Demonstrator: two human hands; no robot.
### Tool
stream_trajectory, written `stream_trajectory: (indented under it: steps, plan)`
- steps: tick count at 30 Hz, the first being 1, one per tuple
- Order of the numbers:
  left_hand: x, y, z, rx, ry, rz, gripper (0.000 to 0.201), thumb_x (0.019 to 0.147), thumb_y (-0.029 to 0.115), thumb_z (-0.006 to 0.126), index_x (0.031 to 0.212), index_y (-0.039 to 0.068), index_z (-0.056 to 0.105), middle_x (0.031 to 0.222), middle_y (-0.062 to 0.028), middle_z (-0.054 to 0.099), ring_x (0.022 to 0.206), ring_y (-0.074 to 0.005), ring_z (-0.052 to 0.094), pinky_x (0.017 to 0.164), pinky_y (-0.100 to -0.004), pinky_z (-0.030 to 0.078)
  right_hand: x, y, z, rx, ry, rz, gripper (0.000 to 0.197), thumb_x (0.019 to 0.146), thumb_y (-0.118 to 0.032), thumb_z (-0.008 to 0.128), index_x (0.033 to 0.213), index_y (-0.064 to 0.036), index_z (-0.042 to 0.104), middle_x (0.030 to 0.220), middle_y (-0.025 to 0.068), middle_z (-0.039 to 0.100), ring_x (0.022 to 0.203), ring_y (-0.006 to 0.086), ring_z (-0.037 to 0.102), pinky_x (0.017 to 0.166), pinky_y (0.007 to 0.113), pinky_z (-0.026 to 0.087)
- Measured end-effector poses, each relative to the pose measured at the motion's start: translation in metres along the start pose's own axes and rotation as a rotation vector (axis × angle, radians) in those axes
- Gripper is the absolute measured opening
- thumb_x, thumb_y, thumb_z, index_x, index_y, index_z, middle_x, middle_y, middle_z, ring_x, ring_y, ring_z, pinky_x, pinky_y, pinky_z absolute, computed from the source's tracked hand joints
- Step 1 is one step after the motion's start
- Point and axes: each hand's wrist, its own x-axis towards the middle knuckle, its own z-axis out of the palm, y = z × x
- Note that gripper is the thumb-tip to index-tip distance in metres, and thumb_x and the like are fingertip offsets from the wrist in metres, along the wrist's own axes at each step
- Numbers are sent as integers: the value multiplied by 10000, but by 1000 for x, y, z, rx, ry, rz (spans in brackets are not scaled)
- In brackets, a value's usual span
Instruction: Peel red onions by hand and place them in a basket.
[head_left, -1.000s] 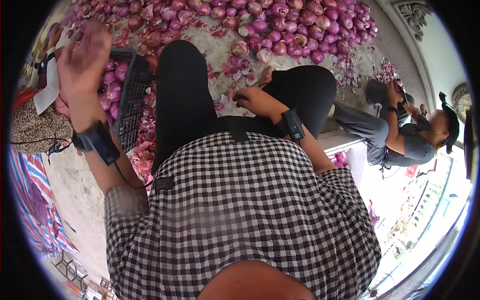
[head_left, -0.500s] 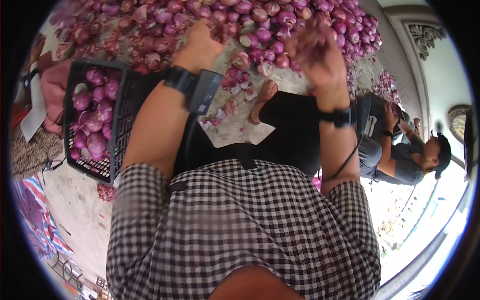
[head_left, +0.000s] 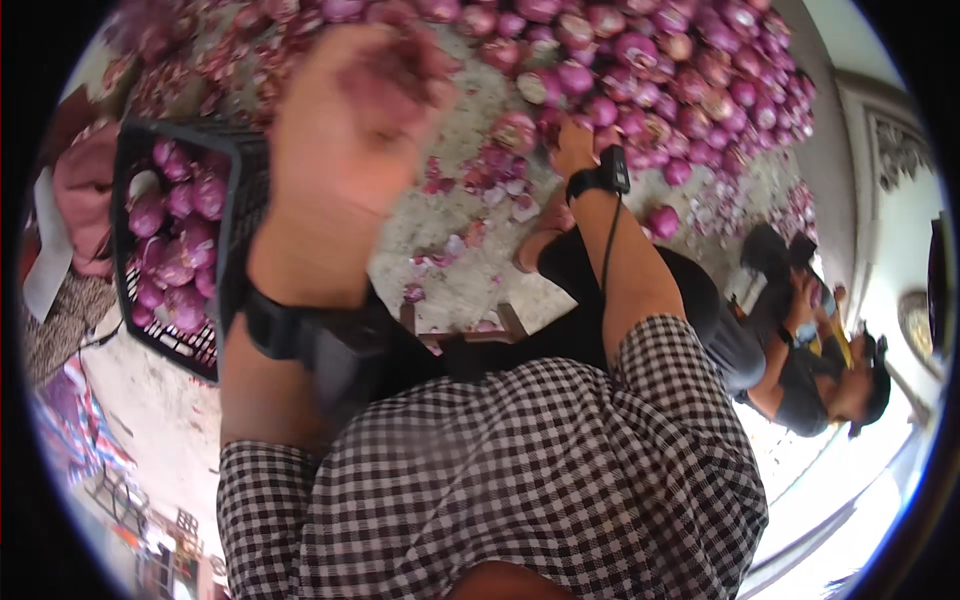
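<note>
My left hand (head_left: 345, 140) is raised close to the camera and smeared by motion. Its fingers curl round a dark red, blurred lump that looks like a red onion (head_left: 395, 75). My right hand (head_left: 575, 148) reaches down to the near edge of a large heap of red onions (head_left: 690, 70). Its fingers bend downward beside a dark red onion, and their tips are hidden, so their grip cannot be made out. A black device is strapped to each wrist. Left of my left arm, a black plastic crate (head_left: 232, 160) holds several red onions (head_left: 175, 255).
Loose onion skins (head_left: 495, 175) litter the concrete floor (head_left: 420, 215) between my legs. One onion (head_left: 662, 221) lies beside my right forearm. A person (head_left: 810, 370) in dark clothes sits at the right with hands raised. Pink cloth (head_left: 85, 195) lies beyond the crate.
My left hand has come back from the heap and up toward the camera. My right hand, raised and blurred before, has moved down and left to the heap's edge.
</note>
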Motion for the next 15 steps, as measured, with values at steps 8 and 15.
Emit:
stream_trajectory:
  steps: [8,15]
  plan:
    - [-14,-44,26,-60,67,-278,221,864,144,517,1057,36,530,887,-105,595,788,-209,565,706,-318,454,1,44,120,-502,-584,-356,172,862,-149,580,973,-24,623,790,76,641,618,160,596,570,284,469]
    - [-27,-22,14,-40,94,-145,230,874,157,501,1072,41,516,898,-93,581,789,-195,542,733,-313,422,-33,90,227,-680,-749,-598,220,851,-150,610,1014,-5,637,895,116,682,733,199,646,679,322,510]
